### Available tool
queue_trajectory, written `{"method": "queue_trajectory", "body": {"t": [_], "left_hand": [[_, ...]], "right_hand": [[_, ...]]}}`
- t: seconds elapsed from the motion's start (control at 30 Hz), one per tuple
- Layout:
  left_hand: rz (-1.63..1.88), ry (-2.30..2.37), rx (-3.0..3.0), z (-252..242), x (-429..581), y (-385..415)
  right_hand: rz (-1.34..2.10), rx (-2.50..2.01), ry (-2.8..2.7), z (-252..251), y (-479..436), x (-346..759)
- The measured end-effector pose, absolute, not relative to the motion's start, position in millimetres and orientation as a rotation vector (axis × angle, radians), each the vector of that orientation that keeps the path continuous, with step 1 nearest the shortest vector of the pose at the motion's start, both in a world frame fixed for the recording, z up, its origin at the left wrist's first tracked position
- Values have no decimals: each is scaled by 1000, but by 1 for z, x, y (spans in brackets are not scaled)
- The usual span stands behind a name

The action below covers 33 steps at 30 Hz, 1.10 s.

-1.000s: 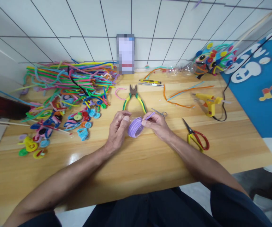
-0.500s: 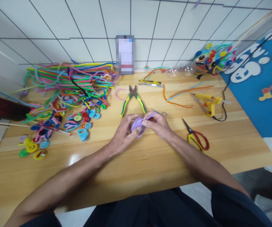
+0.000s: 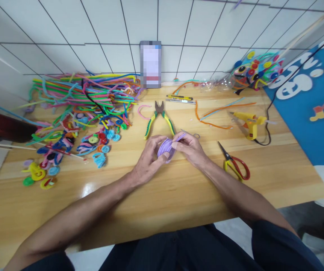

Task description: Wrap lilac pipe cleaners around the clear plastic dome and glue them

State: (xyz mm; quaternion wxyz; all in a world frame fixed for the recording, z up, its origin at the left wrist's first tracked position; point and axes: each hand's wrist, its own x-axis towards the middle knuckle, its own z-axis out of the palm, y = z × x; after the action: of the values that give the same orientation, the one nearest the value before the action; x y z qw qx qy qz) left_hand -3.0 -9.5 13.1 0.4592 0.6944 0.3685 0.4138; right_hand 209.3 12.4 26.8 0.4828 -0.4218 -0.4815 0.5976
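A coil of purple pipe cleaner [image 3: 166, 149] is held above the front middle of the wooden table. My left hand [image 3: 150, 155] grips the coil from its left side, thumb pressed on the front. Pinched in the fingers of my right hand [image 3: 189, 148] is a free length of the same pipe cleaner, which sticks up to the right. Just behind the hands, pliers [image 3: 159, 116] with green and yellow handles lie with their handles spread. To the right of my right hand are scissors [image 3: 231, 162] with red and yellow handles.
Bundled colourful pipe cleaners [image 3: 80, 92] and small coiled pieces [image 3: 93, 141] cover the left side. A yellow glue gun [image 3: 249, 122] with a black cord lies right. A phone [image 3: 150, 64] leans on the tiled wall; behind the pliers lies a yellow cutter [image 3: 180, 97]. A decorated bottle [image 3: 255, 71] lies back right.
The view has shifted very slightly. Both hands keep their hold on the purple pipe cleaner with hardly any visible movement.
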Motion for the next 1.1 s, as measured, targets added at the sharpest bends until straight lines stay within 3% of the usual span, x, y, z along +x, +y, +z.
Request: {"method": "queue_trajectory", "body": {"t": [1.1], "left_hand": [[1076, 805, 1772, 12, -3, -8]], "right_hand": [[1461, -1052, -1176, 27, 9, 207]]}}
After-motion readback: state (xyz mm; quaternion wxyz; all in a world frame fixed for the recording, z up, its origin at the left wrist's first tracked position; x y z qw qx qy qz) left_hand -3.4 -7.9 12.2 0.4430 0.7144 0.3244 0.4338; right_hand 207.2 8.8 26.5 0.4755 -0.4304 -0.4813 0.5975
